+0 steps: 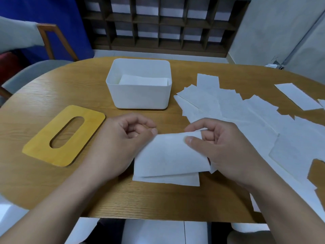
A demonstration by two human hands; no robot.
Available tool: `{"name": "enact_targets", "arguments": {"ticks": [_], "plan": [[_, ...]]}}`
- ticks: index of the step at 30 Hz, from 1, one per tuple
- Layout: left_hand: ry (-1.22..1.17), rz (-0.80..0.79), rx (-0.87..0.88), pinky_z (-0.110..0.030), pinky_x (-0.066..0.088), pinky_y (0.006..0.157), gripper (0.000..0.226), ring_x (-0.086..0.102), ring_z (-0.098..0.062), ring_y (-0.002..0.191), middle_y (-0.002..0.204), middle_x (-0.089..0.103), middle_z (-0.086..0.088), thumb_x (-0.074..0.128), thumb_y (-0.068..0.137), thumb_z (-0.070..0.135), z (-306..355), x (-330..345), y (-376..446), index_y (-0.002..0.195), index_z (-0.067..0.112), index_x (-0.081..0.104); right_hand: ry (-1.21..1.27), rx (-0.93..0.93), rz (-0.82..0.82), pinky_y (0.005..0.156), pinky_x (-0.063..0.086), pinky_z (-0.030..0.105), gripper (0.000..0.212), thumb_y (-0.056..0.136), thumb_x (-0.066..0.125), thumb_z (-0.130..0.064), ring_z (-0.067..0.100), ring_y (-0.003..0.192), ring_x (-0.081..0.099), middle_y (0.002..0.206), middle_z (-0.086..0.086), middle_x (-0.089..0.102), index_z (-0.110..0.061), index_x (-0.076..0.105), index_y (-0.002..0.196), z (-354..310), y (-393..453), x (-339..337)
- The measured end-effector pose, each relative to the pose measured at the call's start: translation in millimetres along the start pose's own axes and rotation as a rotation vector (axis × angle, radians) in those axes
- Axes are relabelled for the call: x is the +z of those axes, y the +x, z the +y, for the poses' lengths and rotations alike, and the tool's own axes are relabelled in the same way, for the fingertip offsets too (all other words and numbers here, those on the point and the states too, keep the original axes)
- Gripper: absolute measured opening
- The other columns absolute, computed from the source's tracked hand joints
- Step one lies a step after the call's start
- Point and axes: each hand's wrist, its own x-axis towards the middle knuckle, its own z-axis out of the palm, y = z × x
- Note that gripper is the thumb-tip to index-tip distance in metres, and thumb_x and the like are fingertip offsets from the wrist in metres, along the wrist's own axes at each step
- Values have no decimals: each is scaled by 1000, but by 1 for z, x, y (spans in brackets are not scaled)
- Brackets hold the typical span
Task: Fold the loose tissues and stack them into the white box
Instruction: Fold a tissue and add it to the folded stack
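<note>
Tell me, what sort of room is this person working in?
Probably an office or meeting room, though a home is possible: an oval wooden table, chairs drawn up to it, and a dark cubbyhole shelf along the back wall.

Dim, even light; soft blur, edges warped.

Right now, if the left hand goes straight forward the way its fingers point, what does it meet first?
The left hand points right, toward the tissue it pinches; past that edge it would likely meet the right hand. Depth is unclear.
</note>
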Motion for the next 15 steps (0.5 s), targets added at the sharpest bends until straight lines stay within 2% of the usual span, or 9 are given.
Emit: {"name": "enact_targets", "arguments": {"ticks": [1, 3, 6, 8, 12, 15], "plan": [[65, -10, 18, -23, 45, 60, 3, 53, -12, 63, 65, 64, 6, 83, 97, 21, -3, -2, 0, 93, 21, 83, -42, -5, 13, 59, 54, 47, 7, 100, 78, -36, 35, 59, 59, 64, 12, 55, -33, 77, 107, 2, 0, 1], [161, -20, 47, -23, 44, 56, 7, 54, -13, 61, 66, 66, 8, 82, 97, 23, -6, -2, -3, 90, 24, 82, -143, -36, 30, 58, 54, 46, 6, 100, 78, -37, 23, 54, 51, 58, 3, 49, -34, 75, 105, 4, -1, 4], [352, -18, 118, -34, 52, 66, 9, 66, -15, 70, 79, 75, 10, 80, 98, 29, -8, 2, -6, 92, 35, 81, -292, -71, 16, 63, 54, 34, 9, 101, 76, -39, 9, 51, 56, 57, -5, 55, -38, 71, 108, 4, -7, 11], [454, -19, 156, -33, 52, 71, 9, 69, -12, 80, 84, 75, 15, 79, 99, 32, -9, 4, -5, 94, 39, 80, -352, -79, 24, 64, 52, 28, 12, 100, 76, -41, 9, 54, 60, 61, -6, 60, -40, 69, 111, 4, -8, 13], [586, -17, 251, -22, 50, 75, 9, 68, -1, 89, 87, 75, 23, 80, 98, 27, -10, 8, -5, 98, 36, 82, -522, -82, 28, 65, 48, 25, 24, 97, 77, -49, 6, 63, 61, 68, -11, 65, -42, 67, 117, 3, -9, 15], [688, -12, 342, -33, 55, 85, 8, 66, -2, 96, 98, 76, 23, 82, 95, 27, -13, 10, -4, 102, 32, 83, -685, -103, 39, 71, 55, 27, 34, 95, 77, -59, 5, 70, 64, 72, -14, 66, -44, 67, 124, 2, -9, 12]]}}
